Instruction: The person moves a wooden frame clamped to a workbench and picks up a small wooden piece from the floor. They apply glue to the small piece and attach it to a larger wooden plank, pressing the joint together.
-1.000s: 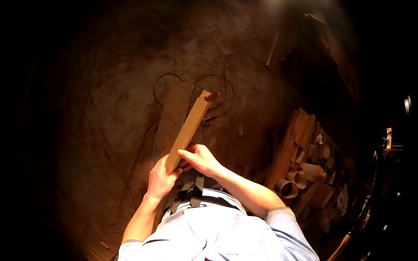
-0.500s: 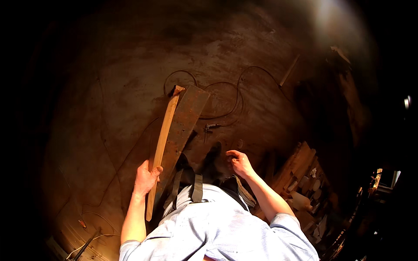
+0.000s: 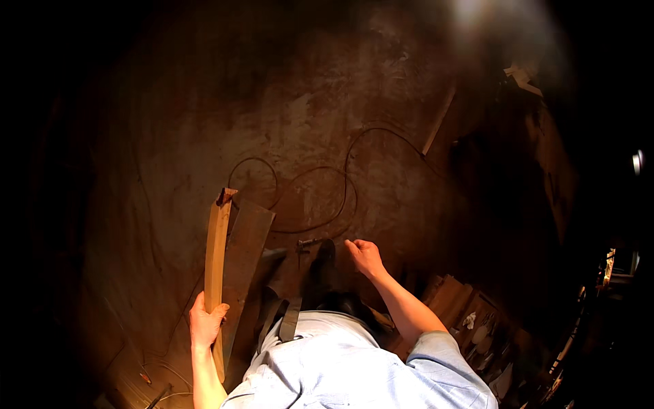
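My left hand (image 3: 208, 322) grips a long, pale wooden strip (image 3: 216, 255) near its lower end, thumb across its face. The strip points away from me, and its far end is darker and rough. Beside and partly under it runs a wider, stained grey-brown board (image 3: 246, 238); I cannot tell what supports it. My right hand (image 3: 364, 258) hangs in front of my body with its fingers curled in, and nothing shows in it. Near it, by my dark shoe (image 3: 325, 253), lies a small dark metal tool (image 3: 310, 243).
A thin hose or cable (image 3: 345, 184) loops across the dusty brown floor. Farther off lies a narrow stick (image 3: 439, 119). To my right is a heap of wood offcuts (image 3: 470, 310). Dark shadow hides much of both sides.
The view has shifted, so the floor things sit lower and farther left. My left hand and the strip now appear lower and farther left. My right hand's fingers look more tightly curled.
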A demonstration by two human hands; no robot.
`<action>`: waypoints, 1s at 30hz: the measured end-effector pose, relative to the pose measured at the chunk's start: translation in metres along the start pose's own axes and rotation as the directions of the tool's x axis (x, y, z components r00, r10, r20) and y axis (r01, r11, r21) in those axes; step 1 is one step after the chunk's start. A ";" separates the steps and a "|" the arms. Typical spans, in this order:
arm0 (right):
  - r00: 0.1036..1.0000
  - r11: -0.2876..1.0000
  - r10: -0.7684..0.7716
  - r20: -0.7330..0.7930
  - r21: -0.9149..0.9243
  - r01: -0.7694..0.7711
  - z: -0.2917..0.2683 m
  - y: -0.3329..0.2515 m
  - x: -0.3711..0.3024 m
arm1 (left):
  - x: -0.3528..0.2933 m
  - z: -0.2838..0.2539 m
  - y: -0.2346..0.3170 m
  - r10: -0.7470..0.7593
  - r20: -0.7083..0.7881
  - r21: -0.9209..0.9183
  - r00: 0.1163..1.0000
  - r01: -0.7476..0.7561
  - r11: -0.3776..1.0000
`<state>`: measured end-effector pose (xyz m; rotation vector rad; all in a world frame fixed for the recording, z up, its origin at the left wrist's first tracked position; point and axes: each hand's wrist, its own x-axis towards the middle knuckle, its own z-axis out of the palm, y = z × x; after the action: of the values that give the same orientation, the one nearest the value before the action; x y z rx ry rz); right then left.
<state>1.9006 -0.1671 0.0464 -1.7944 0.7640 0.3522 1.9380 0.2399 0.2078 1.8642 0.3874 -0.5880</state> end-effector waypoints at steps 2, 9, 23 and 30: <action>0.961 0.964 -0.240 -0.138 -0.146 0.220 -0.029 0.014 0.026 | 0.017 0.025 0.025 0.055 -0.040 0.019 0.998 -0.054 0.998; 0.977 0.974 -0.183 -0.111 0.112 0.195 -0.099 0.014 0.046 | 0.073 0.073 0.101 0.071 -0.091 0.046 0.993 -0.067 0.997; 0.992 0.975 0.074 -0.103 0.217 -0.050 -0.171 -0.097 0.119 | 0.213 0.100 0.116 0.024 -0.229 0.090 0.973 -0.004 0.996; 0.986 0.992 0.114 0.119 0.046 -0.120 -0.161 -0.224 0.243 | 0.340 0.097 0.158 0.089 -0.338 0.109 0.937 -0.055 0.992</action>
<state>2.2074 -0.3519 0.1273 -1.6682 0.7911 0.5048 2.2808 0.0887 0.1096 2.0713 0.5226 -0.2320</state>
